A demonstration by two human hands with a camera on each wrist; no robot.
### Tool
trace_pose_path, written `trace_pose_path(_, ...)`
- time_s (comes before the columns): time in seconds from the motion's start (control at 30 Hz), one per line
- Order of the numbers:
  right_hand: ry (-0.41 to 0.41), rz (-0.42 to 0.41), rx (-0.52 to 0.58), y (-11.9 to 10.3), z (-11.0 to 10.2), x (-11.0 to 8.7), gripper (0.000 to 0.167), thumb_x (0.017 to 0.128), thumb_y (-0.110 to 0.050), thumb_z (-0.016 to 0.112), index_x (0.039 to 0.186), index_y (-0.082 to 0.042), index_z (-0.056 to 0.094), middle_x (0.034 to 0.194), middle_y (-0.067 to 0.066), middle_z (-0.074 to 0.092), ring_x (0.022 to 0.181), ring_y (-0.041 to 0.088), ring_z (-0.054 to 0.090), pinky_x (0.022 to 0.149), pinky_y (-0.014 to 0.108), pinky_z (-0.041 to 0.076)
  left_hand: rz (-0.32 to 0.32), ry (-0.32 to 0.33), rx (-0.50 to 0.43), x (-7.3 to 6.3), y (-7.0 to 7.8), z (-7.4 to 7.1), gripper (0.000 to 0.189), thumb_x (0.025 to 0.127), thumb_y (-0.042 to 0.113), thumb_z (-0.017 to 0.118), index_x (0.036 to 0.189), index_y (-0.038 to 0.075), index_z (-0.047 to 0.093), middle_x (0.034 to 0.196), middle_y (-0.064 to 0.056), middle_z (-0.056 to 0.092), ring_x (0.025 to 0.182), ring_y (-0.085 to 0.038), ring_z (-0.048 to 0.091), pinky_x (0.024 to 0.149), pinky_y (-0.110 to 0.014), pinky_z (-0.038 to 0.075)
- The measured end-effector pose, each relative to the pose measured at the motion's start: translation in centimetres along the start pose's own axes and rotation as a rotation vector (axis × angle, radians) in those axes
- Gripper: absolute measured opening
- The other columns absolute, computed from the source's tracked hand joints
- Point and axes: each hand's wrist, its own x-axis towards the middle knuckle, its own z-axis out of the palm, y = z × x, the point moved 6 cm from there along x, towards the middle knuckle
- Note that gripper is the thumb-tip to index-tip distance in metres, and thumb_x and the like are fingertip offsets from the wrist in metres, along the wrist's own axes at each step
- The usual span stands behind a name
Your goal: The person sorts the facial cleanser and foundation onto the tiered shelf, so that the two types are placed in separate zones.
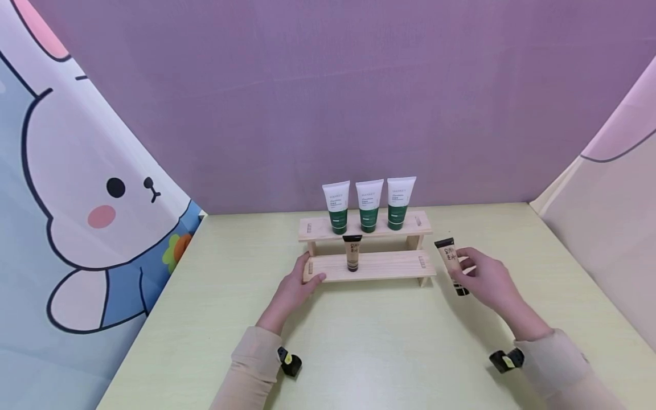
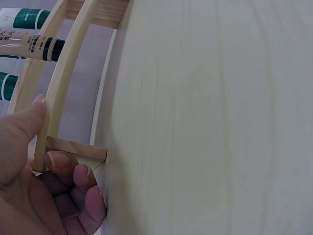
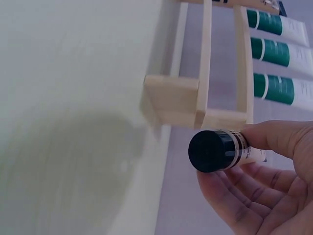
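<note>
A two-step wooden rack [image 1: 379, 267] stands on the table. My left hand [image 1: 295, 285] grips the left end of its lower step, thumb on top and fingers curled at the end in the left wrist view. One beige tube with black ends [image 1: 352, 253] stands upright on that step, left of its middle. Past the rack's right end, my right hand [image 1: 484, 279] pinches a second beige tube [image 1: 451, 262] between thumb and fingers, tilted, its black cap [image 3: 211, 151] pointing down. White-and-green tubes [image 1: 369, 206] stand in a row on the upper step.
The pale wooden table [image 1: 389, 347] reaches back to a purple cloth wall [image 1: 359, 102] behind the rack. At the left hangs a cloth with a cartoon rabbit [image 1: 102, 188]. Another printed cloth [image 1: 610, 228] borders the right side. Each wrist carries a small black camera mount [image 1: 291, 363].
</note>
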Motion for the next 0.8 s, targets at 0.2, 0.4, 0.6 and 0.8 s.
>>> trace_pose_path(0.2, 0.014, -0.045, 0.043, -2.1, 0.8, 0.8, 0.04, 0.089, -0.012, 0.068, 0.123, 0.004, 0.056, 0.096, 0.018, 0.068, 0.078, 0.028, 0.068, 0.06, 0.036, 0.053, 0.002, 0.001, -0.001, 0.0, 0.0, 0.0, 0.075, 0.094, 0.05, 0.059, 0.154, 0.022, 0.024, 0.137, -0.025, 0.052, 0.116, -0.04, 0.056, 0.092, -0.054, 0.045)
trace_pose_path(0.4, 0.035, -0.096, 0.123, -4.1, 2.3, 2.0, 0.037, 0.089, -0.009, 0.07, 0.121, 0.003, 0.056, 0.099, 0.018, 0.068, 0.082, 0.029, 0.068, 0.065, 0.038, 0.055, 0.004, 0.003, -0.002, 0.1, 0.0, 0.0, 0.075, 0.094, 0.05, 0.059, 0.154, 0.022, 0.024, 0.126, -0.022, 0.061, 0.109, -0.036, 0.06, 0.091, -0.053, 0.045)
trace_pose_path(0.6, 0.052, -0.122, 0.247, -6.0, 3.9, 3.4, 0.035, 0.089, -0.009, 0.071, 0.118, 0.0, 0.054, 0.101, 0.017, 0.067, 0.087, 0.032, 0.067, 0.073, 0.041, 0.056, 0.004, 0.008, 0.0, 0.1, 0.0, 0.0, 0.075, 0.094, 0.051, 0.059, 0.154, 0.021, 0.025, 0.129, -0.023, 0.059, 0.111, -0.037, 0.059, 0.091, -0.053, 0.045)
trace_pose_path(0.8, 0.032, -0.151, 0.338, -7.7, 5.8, 4.4, 0.033, 0.088, -0.009, 0.072, 0.113, -0.001, 0.052, 0.1, 0.015, 0.067, 0.091, 0.03, 0.066, 0.081, 0.043, 0.054, 0.005, -0.003, -0.008, 0.1, -0.1, 0.1, 0.077, 0.093, 0.053, 0.058, 0.154, 0.021, 0.024, 0.121, -0.02, 0.063, 0.108, -0.035, 0.061, 0.091, -0.053, 0.045)
